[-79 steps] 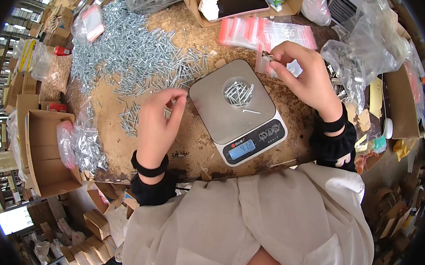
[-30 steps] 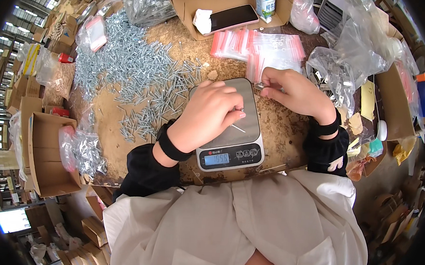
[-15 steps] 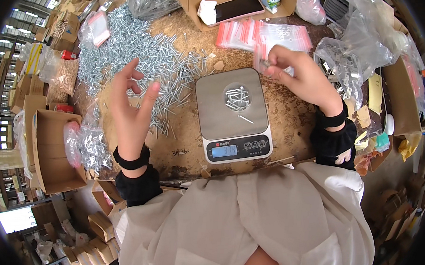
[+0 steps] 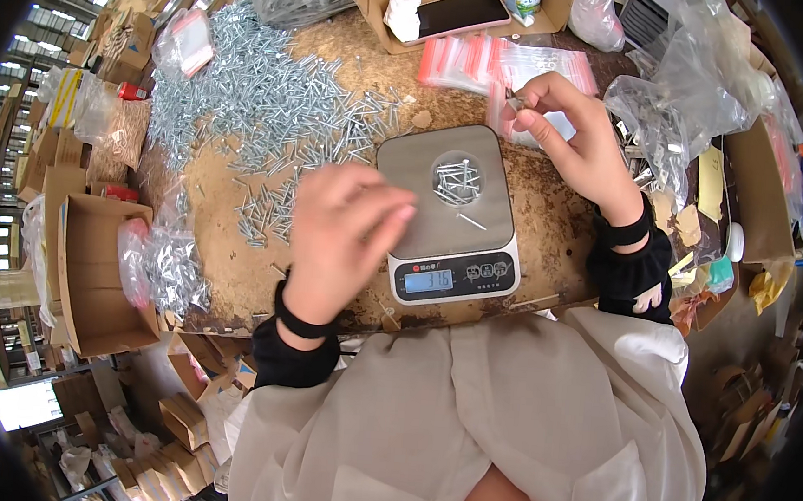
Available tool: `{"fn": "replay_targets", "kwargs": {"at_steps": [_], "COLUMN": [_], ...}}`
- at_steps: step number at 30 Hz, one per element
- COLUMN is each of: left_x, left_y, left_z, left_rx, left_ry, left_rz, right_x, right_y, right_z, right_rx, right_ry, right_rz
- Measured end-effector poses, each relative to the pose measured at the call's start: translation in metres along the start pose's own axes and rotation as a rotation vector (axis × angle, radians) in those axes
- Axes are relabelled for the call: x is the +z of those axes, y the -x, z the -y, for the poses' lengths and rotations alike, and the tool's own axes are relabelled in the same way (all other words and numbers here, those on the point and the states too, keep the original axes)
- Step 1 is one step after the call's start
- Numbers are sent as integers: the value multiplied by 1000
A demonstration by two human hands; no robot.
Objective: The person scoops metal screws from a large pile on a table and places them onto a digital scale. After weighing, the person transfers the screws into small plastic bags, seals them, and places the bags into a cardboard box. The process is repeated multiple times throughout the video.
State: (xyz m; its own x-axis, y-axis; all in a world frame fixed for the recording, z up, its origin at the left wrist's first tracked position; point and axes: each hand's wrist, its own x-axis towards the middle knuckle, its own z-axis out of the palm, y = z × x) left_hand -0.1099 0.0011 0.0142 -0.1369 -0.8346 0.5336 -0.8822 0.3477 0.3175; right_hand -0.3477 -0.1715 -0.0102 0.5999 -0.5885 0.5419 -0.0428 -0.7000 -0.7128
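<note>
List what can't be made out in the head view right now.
- Left hand: motion-blurred, so whether its fingers hold any screws is unclear.
- Right hand: pinches something small at its fingertips; too small to identify.
- Pile of screws on the scale: too small to count.
- Clear bags at the right: contents lost in glare and creases.
- Table's near edge: covered by the person's torso.

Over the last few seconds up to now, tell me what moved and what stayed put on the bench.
The left hand went from the loose silver screws onto the grey digital scale, pulled back left, and now hangs blurred beside the scale's left edge. The right hand stayed behind the scale, pinching a small item by the clear zip bags. The scale and its screw pile kept their place.
</note>
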Motion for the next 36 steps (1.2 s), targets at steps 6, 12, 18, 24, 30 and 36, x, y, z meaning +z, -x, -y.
{"fn": "replay_targets", "kwargs": {"at_steps": [6, 12, 18, 24, 30, 36], "left_x": [35, 47, 20, -19, -23, -12], "left_y": [0, -4, -22, -32, -31, -14], "left_z": [-32, -29, -29, -5, 40, 70], "left_rx": [235, 260, 86, -187, -322, -398], "left_ry": [-113, -227, 32, 118, 307, 316], "left_rz": [328, 433, 187, -146, -405, -467], "right_x": [4, 7, 13, 25, 24, -1], "right_y": [1, -1, -3, 0, -3, 0], "right_z": [7, 5, 6, 7, 9, -23], "right_rx": [4, -91, -164, -212, -204, 329], "right_ry": [8, 82, 24, 13, 73, 562], "right_rz": [15, 8, 81, 160, 121, 55]}}
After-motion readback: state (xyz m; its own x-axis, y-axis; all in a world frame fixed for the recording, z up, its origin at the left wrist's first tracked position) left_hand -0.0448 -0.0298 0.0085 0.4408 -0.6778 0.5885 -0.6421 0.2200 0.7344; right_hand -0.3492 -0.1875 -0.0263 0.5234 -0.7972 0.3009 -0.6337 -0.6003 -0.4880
